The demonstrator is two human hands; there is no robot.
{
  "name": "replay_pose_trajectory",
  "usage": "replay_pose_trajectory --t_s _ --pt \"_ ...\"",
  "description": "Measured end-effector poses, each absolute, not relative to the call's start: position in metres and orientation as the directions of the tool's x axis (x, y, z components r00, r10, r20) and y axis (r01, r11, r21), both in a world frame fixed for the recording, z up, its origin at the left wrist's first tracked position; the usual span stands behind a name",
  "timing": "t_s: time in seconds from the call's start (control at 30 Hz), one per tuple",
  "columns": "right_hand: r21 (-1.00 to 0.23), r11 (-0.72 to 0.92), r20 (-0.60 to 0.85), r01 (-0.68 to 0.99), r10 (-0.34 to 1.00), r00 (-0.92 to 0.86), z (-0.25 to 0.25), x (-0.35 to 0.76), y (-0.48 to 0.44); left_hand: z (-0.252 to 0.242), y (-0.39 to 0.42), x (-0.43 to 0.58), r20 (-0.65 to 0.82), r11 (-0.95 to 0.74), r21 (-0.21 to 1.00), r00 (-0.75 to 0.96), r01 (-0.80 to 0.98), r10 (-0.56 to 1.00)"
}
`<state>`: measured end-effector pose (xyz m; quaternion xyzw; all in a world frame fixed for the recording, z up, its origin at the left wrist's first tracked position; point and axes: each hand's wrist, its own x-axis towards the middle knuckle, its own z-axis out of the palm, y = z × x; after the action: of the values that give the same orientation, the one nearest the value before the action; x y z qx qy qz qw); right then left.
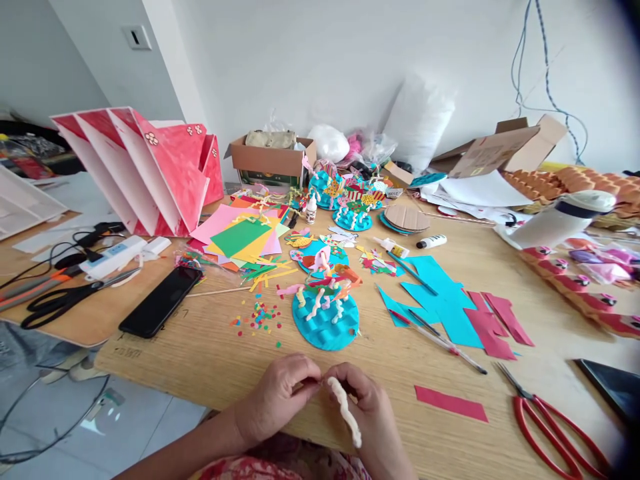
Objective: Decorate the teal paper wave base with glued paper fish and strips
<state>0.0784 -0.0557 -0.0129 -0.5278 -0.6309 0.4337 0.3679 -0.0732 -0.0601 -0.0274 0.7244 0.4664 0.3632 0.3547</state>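
Observation:
At the table's front edge my left hand [281,395] is closed in a pinch, its fingertips meeting those of my right hand [371,408]. Whatever lies between the left fingertips is too small to make out. A cream-white, wavy pipe cleaner [345,412] sticks out of my right hand's pinch, its free end pointing down toward me. Just beyond both hands lies a round blue disc [325,333] bearing pale curly pieces and coloured paper shapes. Small colourful paper dots [263,315] are scattered to its left. A red paper strip [451,403] lies right of my right hand.
Red-handled scissors [547,420] lie at the right, near cut blue paper [445,300] and pens [435,333]. A black phone [161,301] and black scissors [65,300] are at left. Stacked coloured paper [243,237], a glue bottle [311,210] and finished blue discs [353,217] stand farther back.

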Motion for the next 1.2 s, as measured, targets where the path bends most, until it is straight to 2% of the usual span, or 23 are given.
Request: replay_pose_trajectory --t_s 0.17,0.3,0.43,0.5,0.57,0.63,0.7,0.77,0.83,0.93,1.07,1.17,1.2 --pt "-0.939 0.056 -0.010 0.340 0.982 -0.190 -0.012 0.077 -0.051 -0.022 -0.054 -0.072 0.094 -0.196 0.881 0.246 0.431 0.965" --pt "-0.928 0.208 0.142 0.310 0.965 -0.222 -0.007 0.082 -0.047 -0.016 -0.048 -0.068 0.004 -0.116 0.892 0.248 0.436 0.969" --pt "-0.925 0.312 0.237 0.215 0.920 -0.313 -0.004 0.088 -0.042 -0.012 -0.042 -0.063 -0.010 -0.128 0.904 0.319 0.407 0.948" --pt "-0.962 0.246 0.199 0.117 0.928 -0.314 -0.004 0.091 -0.042 -0.007 -0.040 -0.062 -0.011 -0.146 0.907 0.367 0.396 0.930" --pt "-0.995 0.102 0.101 -0.009 0.961 -0.258 -0.002 0.095 -0.042 0.004 -0.038 -0.065 -0.042 -0.131 0.915 0.415 0.380 0.909" --pt "-0.994 -0.024 -0.009 -0.102 0.989 -0.144 0.004 0.105 -0.039 0.023 -0.035 -0.074 -0.087 -0.098 0.929 0.466 0.357 0.880" --pt "-0.993 -0.049 -0.047 -0.110 0.999 -0.019 0.013 0.121 -0.030 0.049 -0.027 -0.089 -0.062 -0.144 0.906 0.462 0.397 0.885" --pt "-0.997 -0.025 -0.028 -0.070 0.999 0.039 0.021 0.140 -0.017 0.076 -0.012 -0.104 0.017 -0.239 0.848 0.427 0.472 0.904" --pt "-0.999 -0.041 -0.042 -0.018 0.999 0.027 0.028 0.157 -0.002 0.101 0.012 -0.116 0.119 -0.320 0.772 0.369 0.549 0.922" --pt "-0.997 -0.065 -0.065 0.043 0.998 -0.004 0.032 0.170 0.018 0.121 0.059 -0.122 0.187 -0.388 0.653 0.358 0.651 0.915" --pt "-0.994 -0.080 -0.081 0.069 0.997 0.000 0.026 0.167 0.039 0.114 0.131 -0.115 0.126 -0.477 0.484 0.481 0.734 0.868" --pt "-0.993 -0.023 -0.019 0.119 0.999 0.033 0.015 0.162 0.050 0.090 0.179 -0.109 0.008 -0.533 0.281 0.553 0.798 0.833" --pt "-0.987 -0.001 0.006 0.162 0.999 0.045 0.011 0.161 0.052 0.081 0.193 -0.107 -0.015 -0.531 0.261 0.553 0.806 0.833"
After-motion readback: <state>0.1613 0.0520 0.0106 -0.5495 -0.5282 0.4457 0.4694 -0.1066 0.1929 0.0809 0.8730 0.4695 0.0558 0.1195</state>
